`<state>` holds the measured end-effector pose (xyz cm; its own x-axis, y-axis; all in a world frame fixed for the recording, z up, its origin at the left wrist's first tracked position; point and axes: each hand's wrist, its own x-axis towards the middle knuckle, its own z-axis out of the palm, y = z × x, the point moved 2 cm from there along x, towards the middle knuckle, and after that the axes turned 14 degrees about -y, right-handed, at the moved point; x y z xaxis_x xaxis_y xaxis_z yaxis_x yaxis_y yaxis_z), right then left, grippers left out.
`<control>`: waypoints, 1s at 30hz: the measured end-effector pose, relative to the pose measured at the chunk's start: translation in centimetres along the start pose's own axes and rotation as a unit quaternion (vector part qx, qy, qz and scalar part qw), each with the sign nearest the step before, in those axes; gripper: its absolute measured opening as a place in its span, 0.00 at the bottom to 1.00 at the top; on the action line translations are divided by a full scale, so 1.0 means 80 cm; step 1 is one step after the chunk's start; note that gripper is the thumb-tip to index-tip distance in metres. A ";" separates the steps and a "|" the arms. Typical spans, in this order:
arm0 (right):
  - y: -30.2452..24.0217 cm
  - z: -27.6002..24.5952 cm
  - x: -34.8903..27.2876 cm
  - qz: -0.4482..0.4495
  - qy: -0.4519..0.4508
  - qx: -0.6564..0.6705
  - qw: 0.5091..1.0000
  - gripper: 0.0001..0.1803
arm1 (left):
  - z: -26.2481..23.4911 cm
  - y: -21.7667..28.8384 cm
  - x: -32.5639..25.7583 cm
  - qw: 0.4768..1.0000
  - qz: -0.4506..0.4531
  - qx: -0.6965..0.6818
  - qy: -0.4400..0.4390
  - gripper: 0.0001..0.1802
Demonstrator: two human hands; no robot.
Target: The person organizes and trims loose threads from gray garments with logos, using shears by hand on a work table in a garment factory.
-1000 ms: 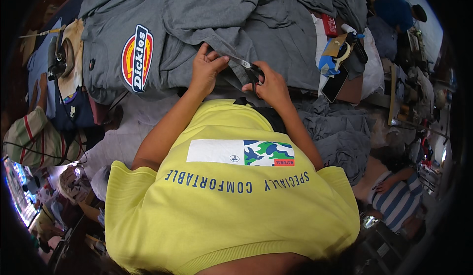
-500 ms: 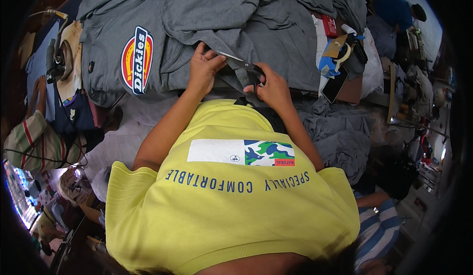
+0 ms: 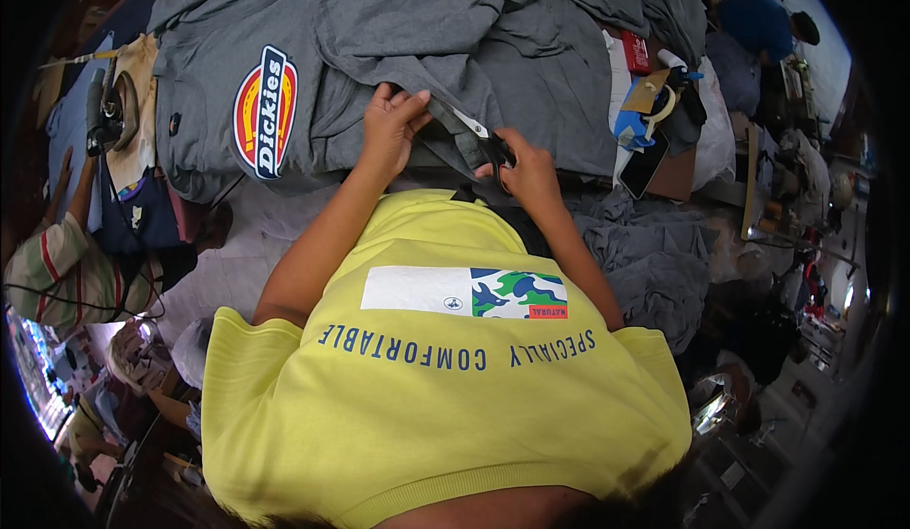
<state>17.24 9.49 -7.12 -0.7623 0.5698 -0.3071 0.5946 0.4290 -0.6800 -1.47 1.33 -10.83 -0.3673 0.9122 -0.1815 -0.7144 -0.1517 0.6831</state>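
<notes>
A grey T-shirt [image 3: 398,27] is spread and bunched over the work table, with a bright oval print on its left part. My left hand [image 3: 391,131] pinches the near edge of the bunched cloth between thumb and fingers. Black-handled scissors [image 3: 482,132] are in my right hand [image 3: 529,171], its fingers in the handle loops. The blades point up and left, along the cloth edge toward my left fingertips. Whether they have cloth between them is too fine to tell.
To the right lie a tape roll [image 3: 662,104], a dark phone [image 3: 645,165] and a red box [image 3: 635,51]. Grey cloth [image 3: 645,268] is heaped below the table's right side. At far left, a co-worker's arm [image 3: 76,188] reaches near an iron [image 3: 121,112].
The scissors have tilted, with the blades now steeper, and my right hand has shifted slightly. My left thumb has moved a little up. At lower right, a striped sleeve has left view.
</notes>
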 end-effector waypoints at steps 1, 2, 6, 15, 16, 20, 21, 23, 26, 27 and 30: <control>-0.001 0.001 -0.001 -0.003 0.003 -0.003 1.000 0.29 | -0.004 0.000 0.001 1.000 0.006 0.008 -0.004 0.23; -0.002 0.001 -0.002 -0.005 0.007 -0.005 1.000 0.30 | -0.005 0.001 0.002 1.000 0.011 0.017 -0.009 0.22; -0.025 -0.004 0.002 0.006 -0.006 -0.038 0.999 0.32 | 0.003 0.004 -0.003 0.999 0.018 0.030 -0.029 0.20; -0.026 0.003 0.013 -0.029 0.013 -0.070 0.997 0.30 | 0.003 0.007 -0.005 0.999 0.010 0.042 -0.031 0.21; -0.020 0.006 0.012 -0.029 0.018 -0.059 0.998 0.29 | 0.004 0.008 -0.005 0.999 0.011 0.037 -0.030 0.21; -0.006 0.013 0.007 -0.025 0.030 -0.001 0.999 0.30 | -0.005 0.012 -0.001 1.000 0.010 0.014 -0.023 0.21; -0.006 0.013 0.006 -0.022 0.032 0.016 0.999 0.32 | -0.010 0.012 0.001 1.000 0.008 0.008 -0.020 0.21; -0.013 0.011 0.005 -0.019 0.035 -0.026 0.999 0.29 | -0.013 0.012 0.003 1.000 0.014 0.009 -0.026 0.21; -0.034 0.004 0.011 0.005 0.009 -0.047 0.999 0.29 | -0.012 0.013 0.003 0.999 0.019 0.012 -0.037 0.21; -0.040 0.002 0.014 0.016 -0.004 -0.047 0.999 0.30 | -0.011 0.013 0.003 0.999 0.020 0.013 -0.041 0.21; -0.044 0.003 0.027 0.029 -0.025 -0.036 0.999 0.33 | -0.012 0.014 0.003 0.999 0.008 0.027 -0.038 0.20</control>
<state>13.44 8.99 -5.52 -0.7367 0.5606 -0.3783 0.6538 0.4471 -0.6105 -2.95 0.98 -10.76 -0.3302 0.9365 -0.1177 -0.6757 -0.1475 0.7223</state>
